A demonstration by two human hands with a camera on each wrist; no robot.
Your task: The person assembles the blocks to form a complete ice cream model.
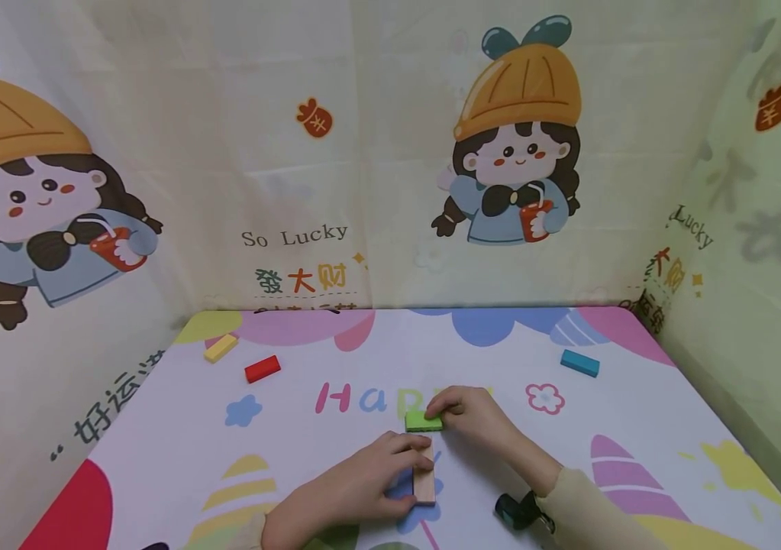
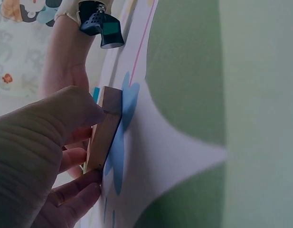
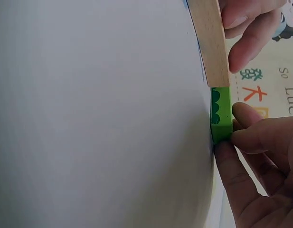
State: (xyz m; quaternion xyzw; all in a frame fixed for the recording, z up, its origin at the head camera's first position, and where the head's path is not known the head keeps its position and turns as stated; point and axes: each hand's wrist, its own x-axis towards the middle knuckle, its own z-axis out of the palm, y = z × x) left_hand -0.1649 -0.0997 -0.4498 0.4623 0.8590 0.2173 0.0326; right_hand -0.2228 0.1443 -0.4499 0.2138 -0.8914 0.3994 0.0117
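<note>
A plain wooden block (image 1: 424, 486) lies lengthwise on the table, its far end close to the middle of a green block (image 1: 421, 422) lying crosswise. My left hand (image 1: 378, 475) holds the wooden block from the left, the thumb near its near end and fingers by its far end. In the left wrist view the same wooden block (image 2: 104, 133) shows beside the thumb. My right hand (image 1: 478, 418) pinches the right end of the green block. In the right wrist view, dark scallops mark the side of the green block (image 3: 222, 111).
A yellow block (image 1: 221, 348) and a red block (image 1: 263, 369) lie at the table's back left. At the back right is a blue block (image 1: 579, 363). A dark camera (image 1: 515, 511) sits at the right wrist. Printed cloth walls (image 1: 390, 153) enclose the table's back and sides.
</note>
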